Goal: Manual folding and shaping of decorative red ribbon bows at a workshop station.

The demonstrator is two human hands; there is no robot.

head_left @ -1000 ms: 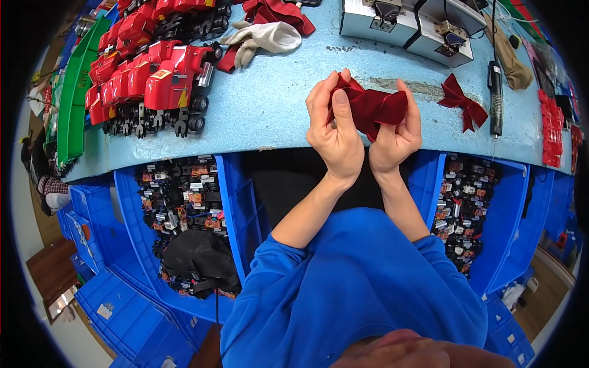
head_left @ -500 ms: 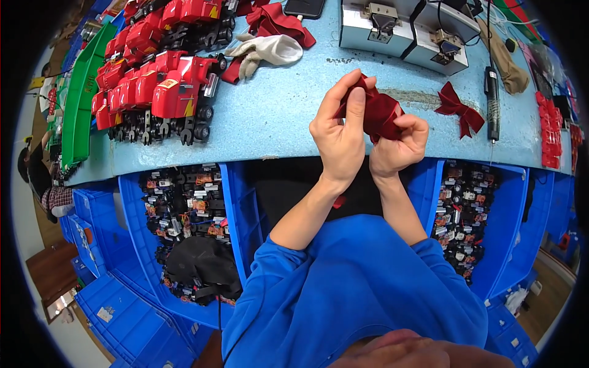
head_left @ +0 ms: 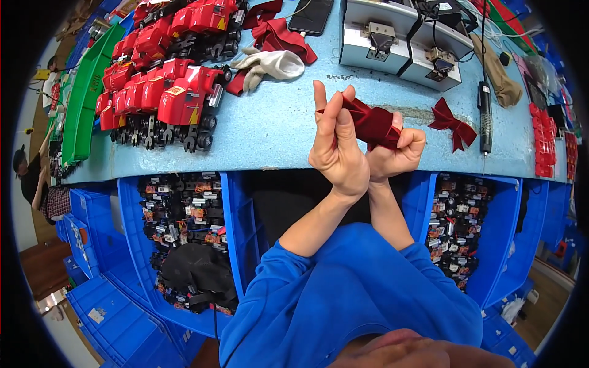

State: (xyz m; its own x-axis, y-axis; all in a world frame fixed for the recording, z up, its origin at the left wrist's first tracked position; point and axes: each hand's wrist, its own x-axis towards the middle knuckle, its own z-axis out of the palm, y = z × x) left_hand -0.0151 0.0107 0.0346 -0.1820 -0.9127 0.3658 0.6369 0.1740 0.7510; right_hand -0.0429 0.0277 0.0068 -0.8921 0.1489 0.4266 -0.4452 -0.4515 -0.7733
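A dark red velvet ribbon, folded and partly looped, is stretched between my two hands above the bench. My left hand pinches its left end between thumb and fingers, with one finger raised. Curled around the right end is my right hand, its thumb against the cloth. My wrists are close together. A finished-looking dark red bow lies on the bench just right of my hands. Beside it rests a black electric screwdriver with a cord.
Red toy trucks crowd the left of the bench, near a white glove, a phone and a green tray. Metal boxes stand behind my hands. Blue bins with toy chassis sit below. A person is at far left.
My left hand has turned and lifted a finger while pinching the ribbon. My wrists have come closer together, and the ribbon now lies more stretched between the hands.
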